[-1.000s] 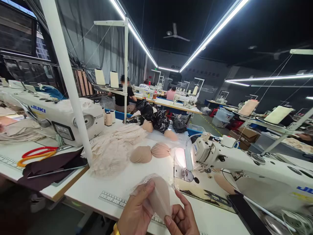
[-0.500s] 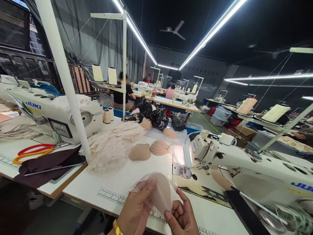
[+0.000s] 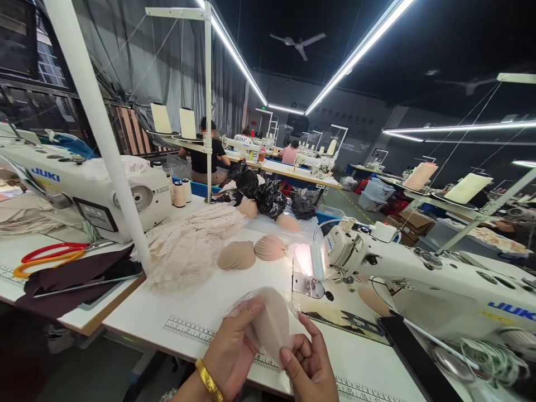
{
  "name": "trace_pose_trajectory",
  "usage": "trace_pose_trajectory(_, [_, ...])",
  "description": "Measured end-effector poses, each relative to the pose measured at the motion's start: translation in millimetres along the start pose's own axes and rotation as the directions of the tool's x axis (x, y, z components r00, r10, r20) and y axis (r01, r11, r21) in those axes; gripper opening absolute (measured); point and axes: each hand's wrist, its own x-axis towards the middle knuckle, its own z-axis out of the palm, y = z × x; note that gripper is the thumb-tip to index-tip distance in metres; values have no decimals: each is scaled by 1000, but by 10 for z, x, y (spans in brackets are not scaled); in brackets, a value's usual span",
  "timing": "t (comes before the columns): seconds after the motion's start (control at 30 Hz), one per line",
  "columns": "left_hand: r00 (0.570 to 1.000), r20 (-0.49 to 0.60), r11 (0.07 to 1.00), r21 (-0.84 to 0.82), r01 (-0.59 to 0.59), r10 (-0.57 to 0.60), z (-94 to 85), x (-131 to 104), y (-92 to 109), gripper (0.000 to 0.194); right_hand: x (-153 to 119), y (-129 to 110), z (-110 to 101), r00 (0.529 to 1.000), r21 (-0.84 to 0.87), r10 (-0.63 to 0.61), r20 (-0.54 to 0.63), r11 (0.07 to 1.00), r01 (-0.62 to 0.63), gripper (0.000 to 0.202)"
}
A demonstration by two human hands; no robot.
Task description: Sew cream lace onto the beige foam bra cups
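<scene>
Both my hands hold a beige bra cup (image 3: 272, 321) with sheer lace-edged fabric over it, above the front of the sewing table. My left hand (image 3: 234, 349) grips its left side, thumb lying on top. At its lower right tip, my right hand (image 3: 309, 357) pinches the edge between thumb and fingers. Just beyond lie a stack of beige cups (image 3: 237, 255) and a stack of pinkish cups (image 3: 270, 248). To their left is a heap of cream lace fabric (image 3: 188, 243). A lit sewing machine (image 3: 352, 251) stands to the right.
Another sewing machine (image 3: 96, 192) stands left, near orange- and red-handled scissors (image 3: 54, 257) and dark cloth (image 3: 79, 273). A white pole (image 3: 100, 134) rises at the table's left. A black phone-like slab (image 3: 414, 357) lies at right. Black bags (image 3: 270, 198) sit behind; a person (image 3: 205, 156) is seated farther back.
The view has shifted slightly, so the surroundings sit a little left and higher. My left wrist with its gold bracelet shows more. Both hands keep hold of the cup, which has turned slightly.
</scene>
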Motion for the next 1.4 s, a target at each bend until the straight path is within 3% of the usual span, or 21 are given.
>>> trace_pose_trajectory(0.23, [991,-126,998,-41,43,-48,101,122,94,6,-57,-299,47,991,30,122,49,992,-123,67])
trace_pose_trajectory(0.37, [991,-124,998,-35,47,-51,122,147,127,11,-72,-403,13,982,14,167,87,986,-169,63])
trace_pose_trajectory(0.9, [994,-105,1000,23,10,-7,178,85,116,10,-63,-419,19,984,62,165,67,984,-170,56])
trace_pose_trajectory(1.07, [992,-123,999,38,7,-2,176,132,54,4,-40,-368,-5,978,37,180,104,982,-184,64])
trace_pose_trajectory(1.13, [998,-68,996,89,26,-20,163,135,76,16,10,-388,-69,975,14,175,137,984,-178,69])
trace_pose_trajectory(1.2, [993,90,974,219,52,-73,160,113,164,23,99,-484,-177,965,-32,160,207,987,-156,71])
trace_pose_trajectory(1.23, [973,198,944,327,48,-118,168,98,230,22,158,-564,-242,957,-80,139,256,989,-122,70])
trace_pose_trajectory(1.27, [925,331,888,460,13,-185,184,88,302,20,230,-661,-308,943,-156,103,316,986,-55,66])
trace_pose_trajectory(1.3, [842,462,793,605,-70,-279,210,91,371,15,313,-769,-371,920,-251,46,390,966,59,56])
trace_pose_trajectory(1.33, [717,589,671,705,-231,-372,245,114,425,12,409,-879,-426,874,-348,-26,485,911,220,44])
trace_pose_trajectory(1.37, [545,683,539,725,-429,-486,289,162,457,12,521,-980,-473,802,-430,-96,590,803,413,32])
trace_pose_trajectory(1.4, [411,720,435,677,-594,-559,339,237,459,14,646,-1063,-511,698,-466,-155,699,641,609,29])
